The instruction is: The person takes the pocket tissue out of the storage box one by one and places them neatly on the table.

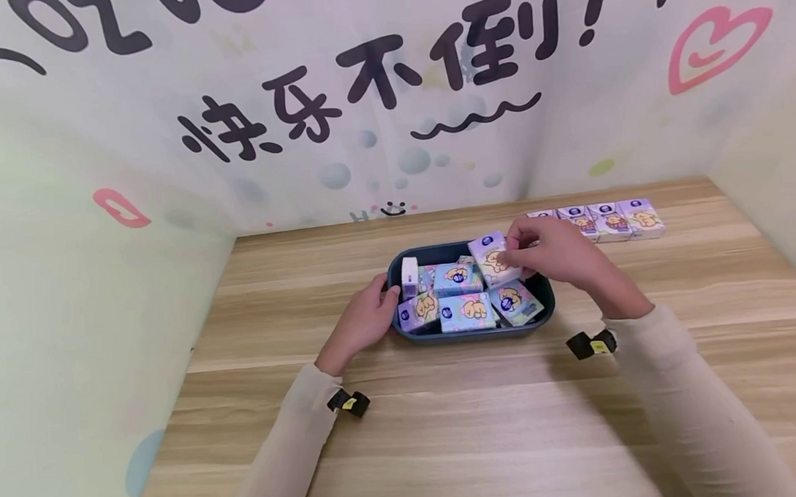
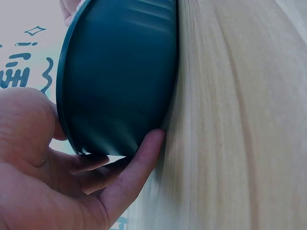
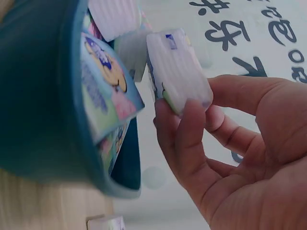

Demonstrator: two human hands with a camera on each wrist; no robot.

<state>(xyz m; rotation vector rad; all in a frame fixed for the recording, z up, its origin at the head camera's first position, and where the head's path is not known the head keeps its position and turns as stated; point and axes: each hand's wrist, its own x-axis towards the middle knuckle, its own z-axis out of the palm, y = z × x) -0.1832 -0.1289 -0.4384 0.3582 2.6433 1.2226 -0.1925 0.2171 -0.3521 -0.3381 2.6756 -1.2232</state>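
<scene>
Right hand [image 1: 552, 254] up over the right end of the dark blue container [image 1: 467, 337], and it had a lilac pack [image 1: 489, 256] pinched between thumb and fingers! From my distant seat I saw that pack tilted above the others, though whether its lower edge touched them I couldn't tell. Across from it, the left hand [image 1: 367, 315] gripped the container's left end, thumb at the rim, fingers against the outer wall, as my left wrist view showed. Inside, what a jumble: a white-sided pack [image 1: 409, 277] stood on end at the left, a purple pack [image 1: 418, 311] sat at the front left, two blue packs [image 1: 467, 312] lay mid-container, one behind the other, and a blue-green pack [image 1: 517, 303] sloped at the front right. Beyond the right hand, a row of packs [image 1: 611, 223] lined up side by side on the wood-grain surface [image 1: 457, 422], its left end partly hidden by that hand. Behind it all I had a white backdrop [image 1: 264, 184] with black lettering.
</scene>
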